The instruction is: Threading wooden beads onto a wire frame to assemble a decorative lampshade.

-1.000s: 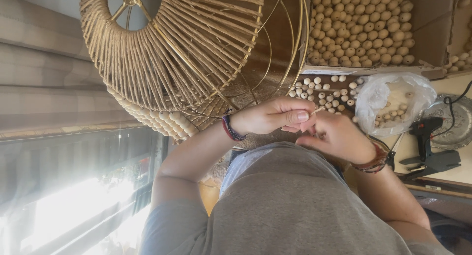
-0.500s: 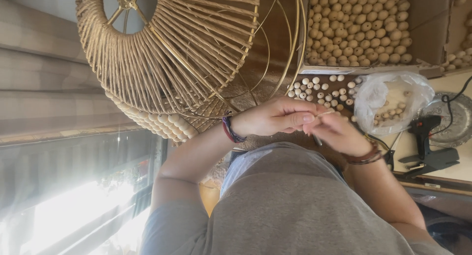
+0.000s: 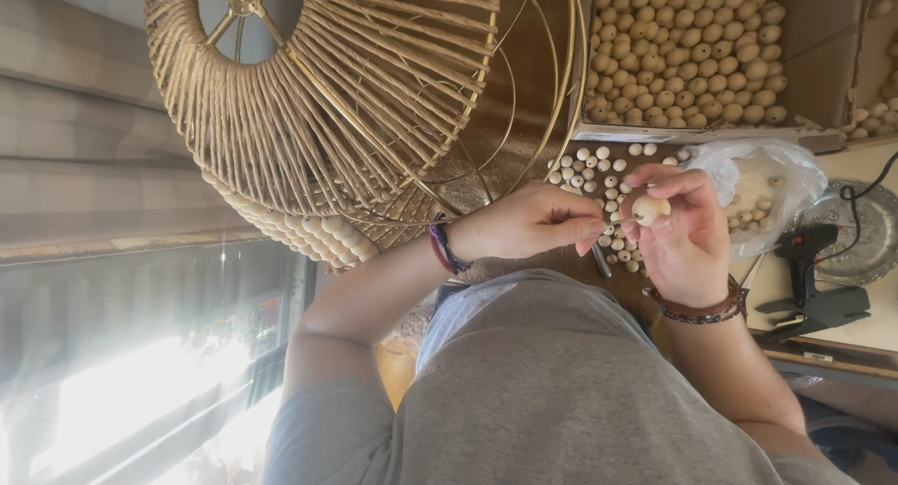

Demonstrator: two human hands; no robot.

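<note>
I am watching a round pale wooden bead [image 3: 649, 208] being pinched between the fingertips of my right hand [image 3: 687, 237], just in front of the scattered loose beads [image 3: 599, 167]. My left hand [image 3: 528, 225], fingers closed together, is feeding a thin strand toward it. I judge the bead light, hard and smooth, best gripped across its sides. The woven rattan lampshade frame [image 3: 346, 83] is hanging beyond the beads.

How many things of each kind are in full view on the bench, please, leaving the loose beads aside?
Cord-wrapped wire frame: 1
Cardboard box of beads: 1
Clear plastic bag: 1
Black glue gun: 1
Held wooden bead: 1
Total: 5
</note>
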